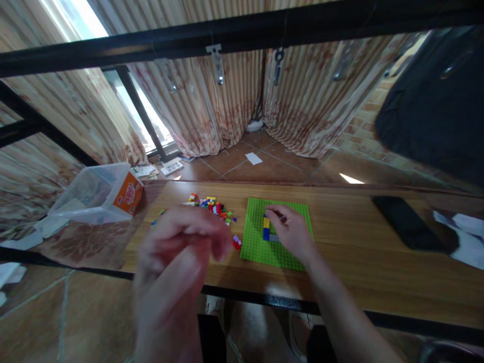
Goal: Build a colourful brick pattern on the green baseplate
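Note:
A green studded baseplate (251, 247) lies on the wooden table, with a short row of blue and yellow building bricks (266, 229) on it. A grey brick (274, 238) extends from the near end of that row. My right hand (291, 229) is over the plate, its thumb and fingers closed at the far end of the row on a building brick they mostly hide. Close to the camera, my left hand (181, 267) is raised above the table with bent fingers. It is blurred, and I cannot tell whether anything is in it.
Loose colored bricks (215, 205) are scattered left of the plate, with purple and red ones (236, 242) near its edge. A black phone (406, 222) and white papers (465, 237) lie right. A clear plastic bin (94, 194) stands left; a black bar (242, 33) crosses above.

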Demonstrator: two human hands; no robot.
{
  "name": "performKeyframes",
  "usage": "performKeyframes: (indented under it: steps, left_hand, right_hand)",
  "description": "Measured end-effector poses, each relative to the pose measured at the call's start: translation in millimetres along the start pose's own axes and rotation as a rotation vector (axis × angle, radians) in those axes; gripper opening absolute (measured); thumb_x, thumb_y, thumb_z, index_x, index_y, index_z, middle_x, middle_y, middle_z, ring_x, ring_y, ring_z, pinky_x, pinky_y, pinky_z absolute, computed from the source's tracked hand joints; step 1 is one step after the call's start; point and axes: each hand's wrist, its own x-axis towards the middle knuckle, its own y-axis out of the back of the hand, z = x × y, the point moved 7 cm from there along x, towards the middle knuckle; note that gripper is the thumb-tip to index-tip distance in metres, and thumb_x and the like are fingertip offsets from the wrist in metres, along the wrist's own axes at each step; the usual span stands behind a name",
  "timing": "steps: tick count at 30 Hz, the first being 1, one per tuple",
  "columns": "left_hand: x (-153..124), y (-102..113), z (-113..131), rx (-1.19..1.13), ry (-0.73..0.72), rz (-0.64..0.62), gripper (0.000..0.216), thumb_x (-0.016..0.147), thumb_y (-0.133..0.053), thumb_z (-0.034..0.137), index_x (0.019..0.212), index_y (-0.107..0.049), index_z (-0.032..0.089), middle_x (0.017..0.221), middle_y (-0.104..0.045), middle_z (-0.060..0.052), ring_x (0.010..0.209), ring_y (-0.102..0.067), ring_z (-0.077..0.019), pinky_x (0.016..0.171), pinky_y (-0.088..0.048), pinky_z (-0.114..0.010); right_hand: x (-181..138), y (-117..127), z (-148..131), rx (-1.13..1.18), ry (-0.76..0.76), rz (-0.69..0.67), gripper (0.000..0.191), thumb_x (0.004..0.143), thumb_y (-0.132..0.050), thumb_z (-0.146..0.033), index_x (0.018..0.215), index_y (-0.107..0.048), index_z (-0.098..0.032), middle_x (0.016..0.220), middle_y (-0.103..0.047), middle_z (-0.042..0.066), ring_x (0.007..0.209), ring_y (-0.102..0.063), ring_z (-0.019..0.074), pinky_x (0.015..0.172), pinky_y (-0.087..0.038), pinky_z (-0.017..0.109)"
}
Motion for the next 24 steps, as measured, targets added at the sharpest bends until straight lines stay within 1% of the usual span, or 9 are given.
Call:
performKeyframes:
  steps: [1,2,5,6,8,11,14,19,24]
  left_hand:
    - [4,-10,-16,-0.018,0.035,-0.105,0.017,0.084,-0.069,0.041,0.089,-0.072,0.025,0.07,-0.064,0.0,0.062,-0.058,-0.0129,0.056,-0.05,-0.025]
    - [7,-15,-38,0.03,0.114,-0.133,0.014,0.085,-0.068,0.036,0.088,-0.071,0.023,0.072,-0.066,0.0,0.065,-0.059,-0.0125,0.058,-0.05,-0.024]
    - [6,-28,-104,0.353,0.297,-0.189,0.008,0.083,-0.063,0.024,0.083,-0.068,0.017,0.074,-0.068,-0.001,0.067,-0.061,-0.0134,0.062,-0.049,-0.024]
    - [2,-34,-120,0.448,0.315,-0.233,0.007,0.084,-0.061,0.02,0.083,-0.068,0.017,0.076,-0.069,-0.001,0.07,-0.062,-0.014,0.065,-0.049,-0.025]
    - [-7,-48,-139,0.577,0.309,-0.313,0.009,0.085,-0.058,0.015,0.086,-0.067,0.017,0.082,-0.07,-0.002,0.075,-0.065,-0.0153,0.07,-0.051,-0.027]
    - [-21,-64,-148,0.698,0.268,-0.393,0.013,0.086,-0.057,0.013,0.093,-0.066,0.018,0.092,-0.072,-0.004,0.086,-0.067,-0.0176,0.079,-0.053,-0.031]
    - [-26,-74,-150,0.789,0.21,-0.434,0.02,0.085,-0.058,0.01,0.102,-0.064,0.018,0.103,-0.071,-0.007,0.096,-0.066,-0.0206,0.088,-0.052,-0.037]
    - [-29,-86,-158,0.824,0.193,-0.494,0.035,0.085,-0.058,0.009,0.118,-0.06,0.02,0.112,-0.071,-0.007,0.1,-0.065,-0.0223,0.092,-0.051,-0.04]
    - [-36,-96,-164,0.873,0.225,-0.579,0.039,0.087,-0.053,0.009,0.124,-0.059,0.019,0.115,-0.071,-0.007,0.103,-0.063,-0.0235,0.094,-0.051,-0.041]
  right_hand:
    - [1,7,5,0.022,-0.03,0.0,0.033,0.09,-0.053,-0.043,0.1,-0.073,-0.019,0.099,-0.074,0.009,0.088,-0.066,0.0212,0.081,-0.049,0.034]
    - [1,14,10,0.036,-0.061,0.002,0.034,0.089,-0.054,-0.044,0.1,-0.073,-0.019,0.098,-0.074,0.008,0.087,-0.066,0.0209,0.079,-0.049,0.033]
    - [0,36,24,-0.004,-0.135,-0.004,0.036,0.088,-0.054,-0.047,0.092,-0.074,-0.018,0.086,-0.074,0.005,0.079,-0.066,0.0201,0.071,-0.048,0.029]
    - [0,41,27,-0.031,-0.147,-0.02,0.037,0.088,-0.053,-0.048,0.088,-0.074,-0.018,0.081,-0.073,0.004,0.076,-0.065,0.0198,0.069,-0.046,0.028]
    - [-4,49,33,-0.085,-0.158,-0.076,0.039,0.089,-0.051,-0.05,0.084,-0.073,-0.018,0.074,-0.07,0.002,0.072,-0.064,0.019,0.065,-0.044,0.028]
    - [-13,51,38,-0.17,-0.154,-0.177,0.04,0.09,-0.05,-0.051,0.083,-0.073,-0.019,0.069,-0.069,0.001,0.066,-0.062,0.0175,0.062,-0.041,0.028]
    - [-23,48,40,-0.274,-0.133,-0.238,0.036,0.09,-0.052,-0.049,0.084,-0.072,-0.021,0.073,-0.071,0.002,0.065,-0.062,0.0171,0.063,-0.04,0.028]
    - [-26,41,47,-0.439,-0.119,-0.246,0.029,0.091,-0.055,-0.045,0.085,-0.072,-0.023,0.08,-0.075,0.003,0.072,-0.067,0.0194,0.066,-0.04,0.029]
    - [-22,36,47,-0.498,-0.066,-0.239,0.024,0.09,-0.058,-0.044,0.089,-0.073,-0.025,0.087,-0.076,0.002,0.078,-0.068,0.0203,0.067,-0.041,0.029]
